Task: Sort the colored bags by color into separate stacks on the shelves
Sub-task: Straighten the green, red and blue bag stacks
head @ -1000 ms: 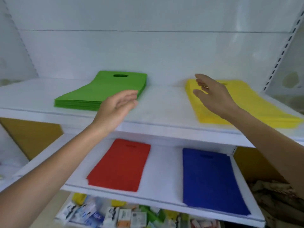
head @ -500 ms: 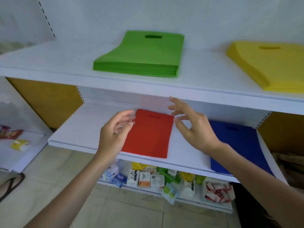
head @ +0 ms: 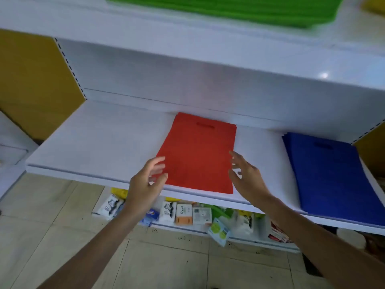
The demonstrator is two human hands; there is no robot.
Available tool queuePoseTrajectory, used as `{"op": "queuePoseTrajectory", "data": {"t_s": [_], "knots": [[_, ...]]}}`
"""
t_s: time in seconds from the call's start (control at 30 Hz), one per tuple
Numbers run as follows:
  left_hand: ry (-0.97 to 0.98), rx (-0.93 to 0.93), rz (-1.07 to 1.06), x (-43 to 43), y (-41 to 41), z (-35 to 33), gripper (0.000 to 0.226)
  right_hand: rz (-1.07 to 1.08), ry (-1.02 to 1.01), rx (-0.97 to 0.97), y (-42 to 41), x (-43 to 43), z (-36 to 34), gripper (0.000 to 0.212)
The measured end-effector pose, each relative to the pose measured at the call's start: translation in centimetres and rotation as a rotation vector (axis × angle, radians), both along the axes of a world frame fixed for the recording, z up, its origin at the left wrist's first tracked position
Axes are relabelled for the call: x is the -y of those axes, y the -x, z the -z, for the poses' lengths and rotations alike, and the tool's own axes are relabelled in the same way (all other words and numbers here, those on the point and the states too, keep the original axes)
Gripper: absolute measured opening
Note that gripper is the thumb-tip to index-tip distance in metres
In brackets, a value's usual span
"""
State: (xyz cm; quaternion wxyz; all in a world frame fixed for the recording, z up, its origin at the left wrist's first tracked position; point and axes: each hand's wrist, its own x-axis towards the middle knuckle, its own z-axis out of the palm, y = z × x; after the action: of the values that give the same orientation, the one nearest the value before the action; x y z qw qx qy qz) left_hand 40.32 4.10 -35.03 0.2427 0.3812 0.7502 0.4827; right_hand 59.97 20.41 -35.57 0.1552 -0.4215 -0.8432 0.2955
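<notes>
While left hand [head: 145, 184], right hand [head: 248, 180] flank, red bags [head: 198, 157]: flat, rectangular, matte.

— What lies on the upper shelf [head: 208, 44]?
— A green stack [head: 250, 9] of bags; a yellow corner [head: 376, 5] at the far right.
— And the middle shelf [head: 93, 142]?
— A red stack [head: 198, 155] near the centre; a blue stack [head: 333, 180] well apart, at the right end; small packets [head: 183, 213] crowd the bottom shelf [head: 181, 229].

White shelving unit [head: 104, 142], beige tiled floor [head: 52, 236].
Yellow panels [head: 31, 84] at left and right ends; small packets [head: 183, 213] crowd the lowest shelf, near the floor.
</notes>
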Motion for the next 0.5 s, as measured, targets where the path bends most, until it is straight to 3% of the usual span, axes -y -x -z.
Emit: {"op": "queuePoseTrajectory", "data": {"t_s": [0.07, 0.13, 0.23, 0.3, 0.37, 0.5], "knots": [[0.070, -0.112, 0.074, -0.8, 2.7, 2.5, 0.040, -0.070, -0.057, 0.215, 0.3, -1.8, 1.7, 0.057], [0.089, -0.185, 0.075, -2.4, 5.3, 4.2, 0.040, -0.076, -0.095, 0.310, 0.6, -3.8, 3.0, 0.059], [0.124, -0.238, 0.034, -4.9, 7.3, 5.6, 0.038, 0.031, -0.092, 0.322, 0.9, -6.2, 5.1, 0.058], [0.200, -0.246, 0.007, -6.1, 7.8, 7.6, 0.040, 0.185, 0.050, 0.275, 1.3, -6.7, 6.3, 0.057], [0.327, -0.203, -0.041, -7.0, 7.6, 9.1, 0.053, 0.351, 0.164, 0.257, 1.9, -6.4, 7.4, 0.052], [0.456, -0.165, -0.001, -8.1, 6.0, 9.9, 0.074, 0.432, 0.138, 0.229, 3.4, -6.2, 8.5, 0.045]]}}
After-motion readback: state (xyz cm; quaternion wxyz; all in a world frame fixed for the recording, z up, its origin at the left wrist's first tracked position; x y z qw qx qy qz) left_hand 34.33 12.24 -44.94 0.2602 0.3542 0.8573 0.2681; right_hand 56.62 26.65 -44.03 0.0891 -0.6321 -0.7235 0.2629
